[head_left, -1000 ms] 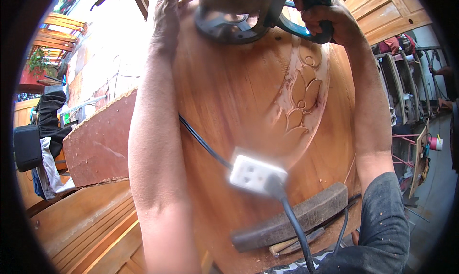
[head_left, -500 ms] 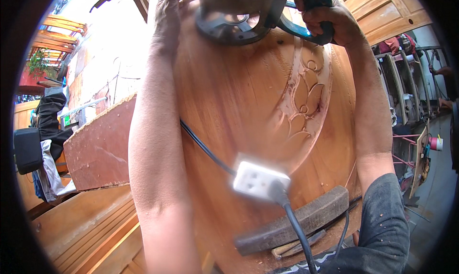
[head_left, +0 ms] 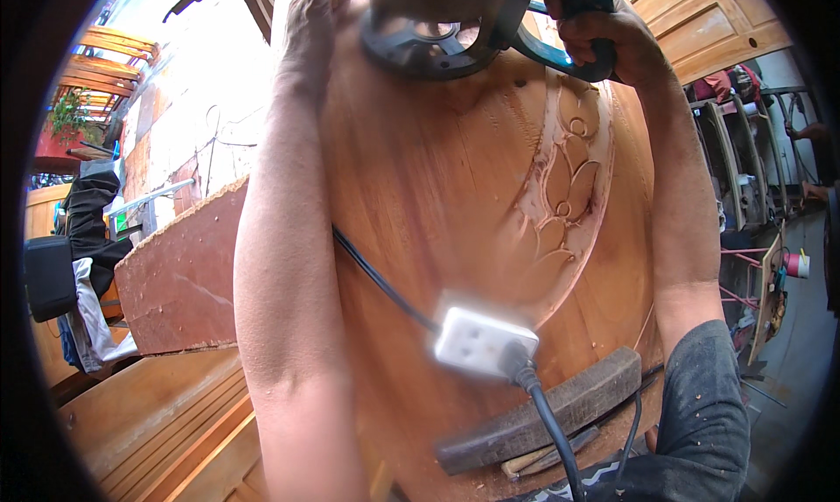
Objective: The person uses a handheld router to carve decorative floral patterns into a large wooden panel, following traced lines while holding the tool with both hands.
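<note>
Working over a broad wooden panel (head_left: pixel 411 178), laid out beneath the grip and reaching far onto its near side. Leaving a reddish-brown board (head_left: pixel 184 270) below the left hand (head_left: pixel 311 12), outside the panel. Holding a router (head_left: pixel 504 25) between both hands, with the right hand (head_left: pixel 626 42) wrapped round its looped handle (head_left: pixel 599 67), fingers curled about the bar. Cannot tell how the left hand grips, being cut off by the upper edge. Judged to be at the routing step, or at placing for a pass; cannot tell whether cutting. Showing a carved leaf relief (head_left: pixel 564 169) just on the near side of the right hand. Calling next, most likely, for a level base, even pressure from both sides and slow guiding clear of that relief. Resting well below the right hand, see a dark wooden block (head_left: pixel 542 414). Between, below the grip, see a white socket block (head_left: pixel 481 340); best keep its black cable (head_left: pixel 556 432) out of the router's path. Farthest below, beside the dark block, find a slim wood-handled tool (head_left: pixel 525 463).
</note>
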Tool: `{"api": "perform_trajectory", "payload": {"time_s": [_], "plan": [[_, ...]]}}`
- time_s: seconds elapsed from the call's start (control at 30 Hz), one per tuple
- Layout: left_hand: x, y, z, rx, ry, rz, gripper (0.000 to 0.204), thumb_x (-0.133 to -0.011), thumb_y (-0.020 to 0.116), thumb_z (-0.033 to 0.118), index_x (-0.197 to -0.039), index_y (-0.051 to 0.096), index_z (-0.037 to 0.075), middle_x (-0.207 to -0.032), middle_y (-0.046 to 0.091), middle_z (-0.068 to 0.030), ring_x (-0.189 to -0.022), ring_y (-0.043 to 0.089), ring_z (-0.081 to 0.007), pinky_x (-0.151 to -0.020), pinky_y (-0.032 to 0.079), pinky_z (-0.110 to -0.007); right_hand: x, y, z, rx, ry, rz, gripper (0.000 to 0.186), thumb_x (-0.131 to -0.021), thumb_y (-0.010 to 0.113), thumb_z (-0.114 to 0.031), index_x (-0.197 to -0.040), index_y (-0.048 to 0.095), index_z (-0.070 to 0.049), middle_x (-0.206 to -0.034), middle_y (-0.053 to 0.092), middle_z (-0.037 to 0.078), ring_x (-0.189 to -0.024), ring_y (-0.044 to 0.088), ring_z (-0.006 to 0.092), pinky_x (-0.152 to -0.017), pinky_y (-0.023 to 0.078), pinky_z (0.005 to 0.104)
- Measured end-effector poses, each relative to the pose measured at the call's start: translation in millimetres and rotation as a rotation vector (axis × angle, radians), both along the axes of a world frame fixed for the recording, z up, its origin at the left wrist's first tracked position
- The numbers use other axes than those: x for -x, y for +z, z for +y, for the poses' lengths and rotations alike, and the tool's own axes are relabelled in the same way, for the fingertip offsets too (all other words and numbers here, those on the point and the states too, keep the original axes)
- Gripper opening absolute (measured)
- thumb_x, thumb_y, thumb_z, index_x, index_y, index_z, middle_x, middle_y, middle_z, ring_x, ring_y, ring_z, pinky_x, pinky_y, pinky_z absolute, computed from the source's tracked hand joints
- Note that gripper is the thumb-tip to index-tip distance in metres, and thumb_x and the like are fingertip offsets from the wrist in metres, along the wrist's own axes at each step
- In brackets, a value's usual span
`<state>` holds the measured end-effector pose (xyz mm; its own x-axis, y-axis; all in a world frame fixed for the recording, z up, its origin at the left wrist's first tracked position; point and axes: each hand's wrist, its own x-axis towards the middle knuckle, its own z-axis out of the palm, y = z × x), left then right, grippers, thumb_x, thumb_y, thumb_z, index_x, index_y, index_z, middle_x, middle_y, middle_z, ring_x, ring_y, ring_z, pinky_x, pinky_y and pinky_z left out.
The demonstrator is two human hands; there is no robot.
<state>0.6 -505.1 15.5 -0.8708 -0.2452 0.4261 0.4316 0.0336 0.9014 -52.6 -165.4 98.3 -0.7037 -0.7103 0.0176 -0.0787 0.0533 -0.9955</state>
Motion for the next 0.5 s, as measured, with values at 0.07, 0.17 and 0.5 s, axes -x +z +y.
{"api": "perform_trajectory", "payload": {"time_s": [0.07,0.17,0.5], "plan": [[0,3,-4,-0.005,0.022,0.010,0.080,-0.098,0.051,0.070,-0.153,0.044,0.012,-0.148,0.054,-0.0147,-0.137,0.051,-0.0287,-0.122,0.032,-0.044,0,1,-3,0.005,-0.008,-0.004,0.052,-0.077,0.070,-0.002,-0.129,0.063,0.002,-0.083,0.060,0.004,-0.060,0.056,0.0107,-0.051,0.046,0.0260],[2,5,-8,-0.019,0.052,0.024,0.075,-0.100,0.052,0.067,-0.151,0.046,0.012,-0.144,0.057,-0.0133,-0.134,0.054,-0.0275,-0.118,0.036,-0.044,-3,2,-10,0.023,-0.010,-0.008,0.050,-0.077,0.070,-0.001,-0.127,0.063,0.002,-0.082,0.060,0.004,-0.060,0.056,0.0110,-0.051,0.046,0.0264],[1,13,1,-0.040,0.086,-0.026,0.072,-0.101,0.051,0.066,-0.150,0.048,0.014,-0.144,0.056,-0.0100,-0.127,0.056,-0.0250,-0.112,0.039,-0.043,0,5,-11,0.042,-0.029,-0.020,0.041,-0.079,0.071,-0.001,-0.119,0.064,0.003,-0.078,0.060,0.004,-0.058,0.057,0.0122,-0.052,0.047,0.0274]]}}
